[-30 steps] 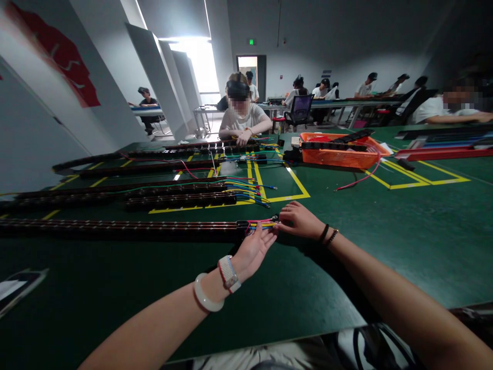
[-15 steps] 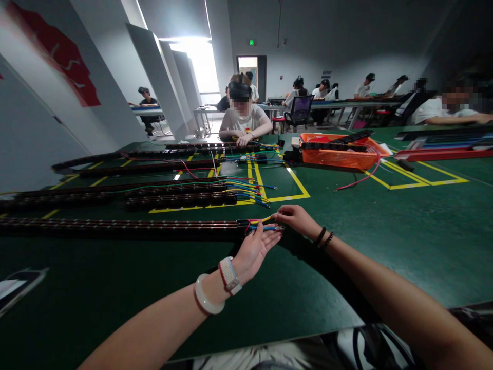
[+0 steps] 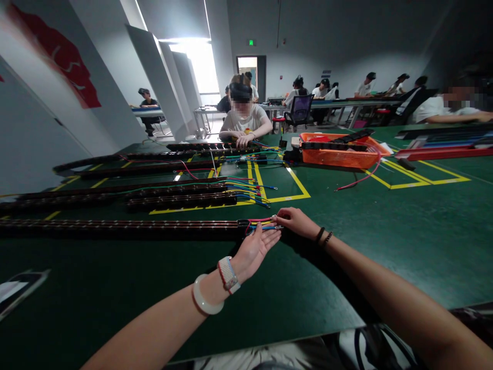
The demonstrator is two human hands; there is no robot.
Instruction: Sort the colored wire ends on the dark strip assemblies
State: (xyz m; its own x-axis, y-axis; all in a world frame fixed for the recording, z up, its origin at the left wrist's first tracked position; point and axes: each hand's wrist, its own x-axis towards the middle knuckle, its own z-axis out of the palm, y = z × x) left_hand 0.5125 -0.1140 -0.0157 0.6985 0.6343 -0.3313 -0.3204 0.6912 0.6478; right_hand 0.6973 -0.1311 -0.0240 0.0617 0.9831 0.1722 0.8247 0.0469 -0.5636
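Observation:
A long dark cable chain point(image 3: 162, 226) lies across the table, with red, yellow and blue wires point(image 3: 261, 221) coming out of its right end. My left hand point(image 3: 256, 252) is palm up beside that end, fingers stretched out, and the blue wire point(image 3: 269, 227) runs over the fingers near the thumb. From the right, my right hand point(image 3: 296, 221) pinches the wires at their tips. The red and yellow wires both lead to its fingertips; which of them it grips is hard to tell.
More cable chains point(image 3: 181, 200) with loose coloured wire ends lie behind on the green table point(image 3: 365, 246). An orange basket point(image 3: 335, 156) holds dark chain pieces. A co-worker point(image 3: 244, 121) sits across the table. Red and blue strips point(image 3: 450, 153) lie far right.
The red wire now shows stretched to my right fingertips, where the yellow one stood out before. My right hand has dipped slightly; my left hand has barely moved.

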